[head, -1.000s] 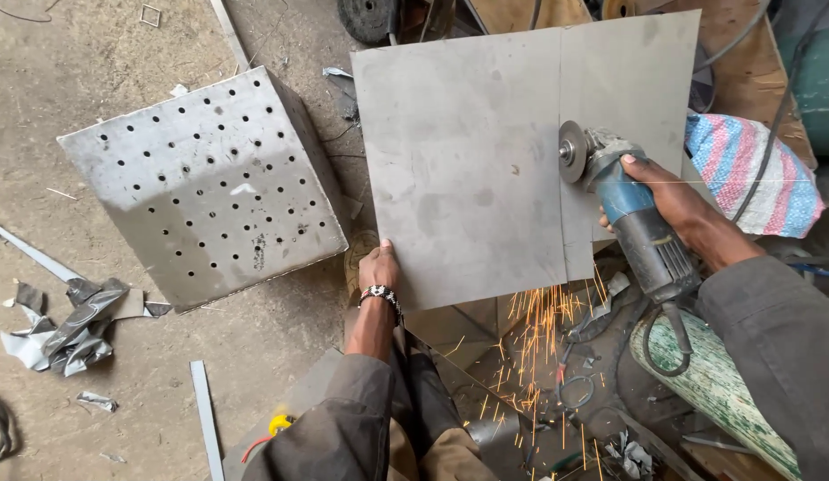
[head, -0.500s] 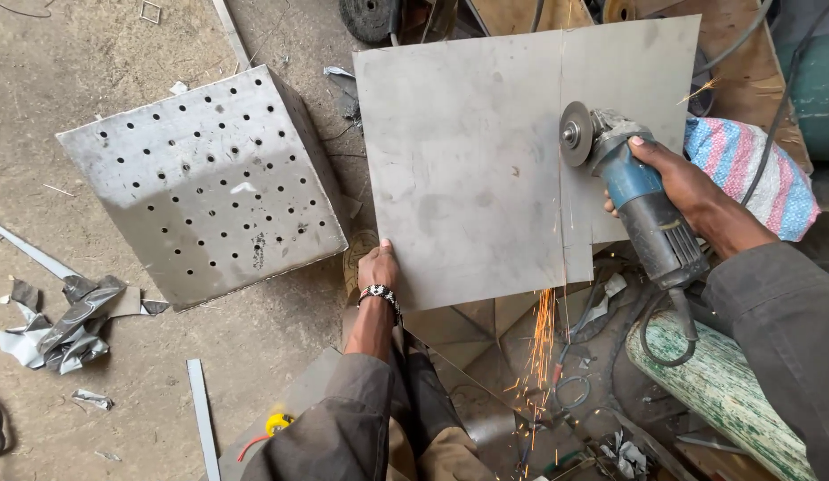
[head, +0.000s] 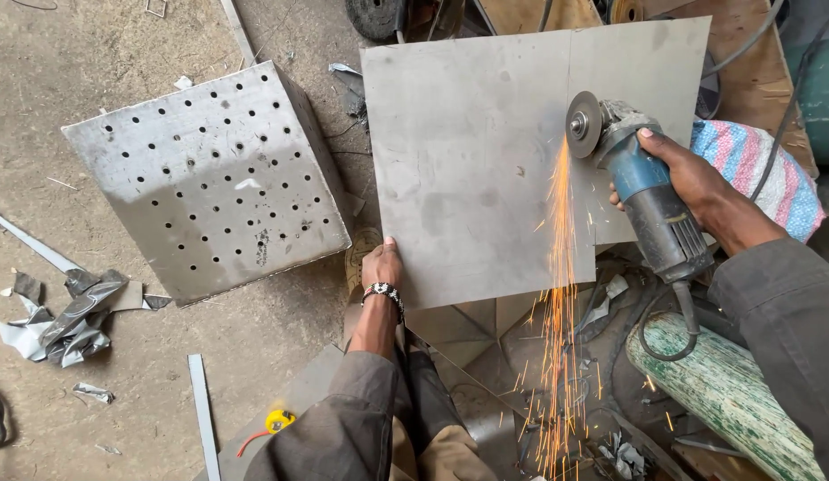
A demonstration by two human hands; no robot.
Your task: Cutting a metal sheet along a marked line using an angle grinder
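Just left of the right hand, at the front end of the tool it holds, the disc of the blue angle grinder meets the grey steel sheet along a thin cut line running across the sheet. The right grip is fully closed round the grinder body, fingers wrapped over the top, w/ the black cable looping down below the wrist. Sparks stream from the disc toward the person, falling past the sheet's near edge onto metal offcuts below.

Well to the left of that grip, the left hand lies on the sheet's near left corner. Its grip: fingers flat and pressed down, thumb side at the edge, not curled round anything (a beaded band sits on the wrist).

Further left of the left hand, apart from the sheet, a perforated metal box rests on the concrete floor. Beyond it, at far left, crumpled metal scraps lie on the floor. Below the left forearm, a yellow tape measure sits near a thin metal strip.

Right of the grinder grip: a striped woven sack, partly behind the wrist. Below the right forearm, a green-and-white cylinder lies on its side.
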